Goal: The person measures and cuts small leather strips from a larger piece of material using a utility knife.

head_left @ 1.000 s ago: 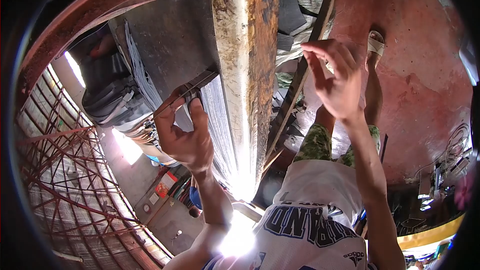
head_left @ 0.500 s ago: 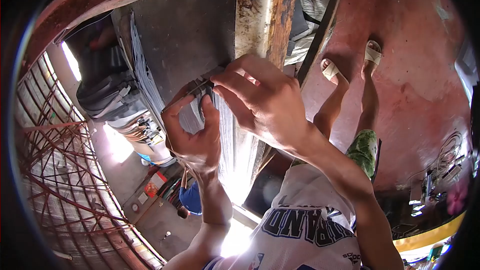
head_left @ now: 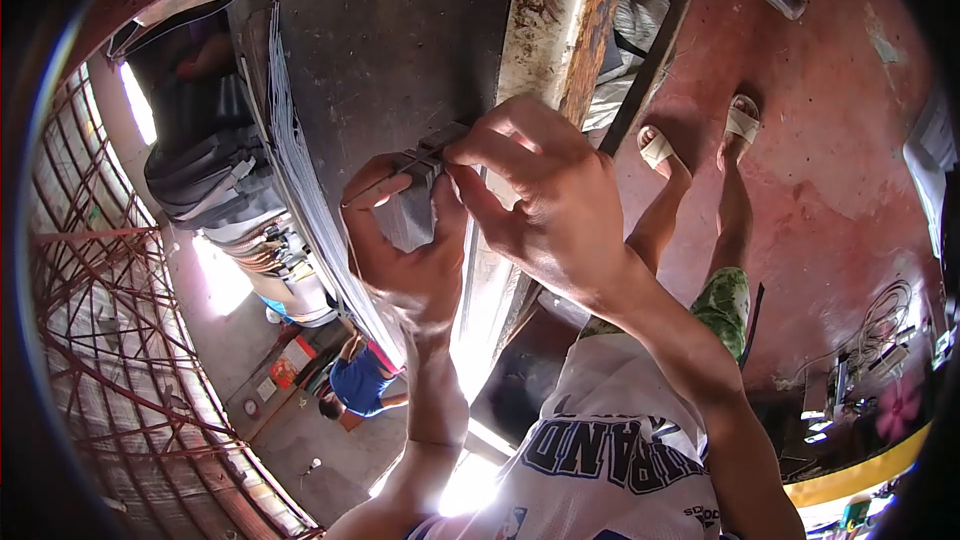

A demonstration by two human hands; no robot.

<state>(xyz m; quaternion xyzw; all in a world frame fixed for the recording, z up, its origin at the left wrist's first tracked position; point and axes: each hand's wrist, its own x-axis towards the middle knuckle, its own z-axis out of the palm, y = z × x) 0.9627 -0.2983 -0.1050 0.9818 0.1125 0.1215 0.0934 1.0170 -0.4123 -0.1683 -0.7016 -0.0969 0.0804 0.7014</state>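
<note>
My left hand (head_left: 410,265) is curled, its thumb and fingers closed on a small bundle of dark grey strips (head_left: 418,175). A thin cord (head_left: 375,187) crosses the bundle and loops back over the left fingers toward the wrist. My right hand (head_left: 555,200) pinches at the bundle's near right end, where the cord runs into its fingertips; the exact grip there is partly hidden. Both hands are over the edge of a dark tabletop (head_left: 370,50), close to each other.
A worn wooden beam (head_left: 550,20) borders the tabletop on the right. Long pale strips (head_left: 290,140) line its left side. Dark stacked material (head_left: 200,165) lies beyond. A person in a blue shirt (head_left: 358,383) is lower left. Cables (head_left: 885,325) lie on the red floor (head_left: 810,160).
Both hands and the bundle have shifted slightly right in view, as has the tabletop. The left index finger bends further over the bundle. More of the person in blue shows.
</note>
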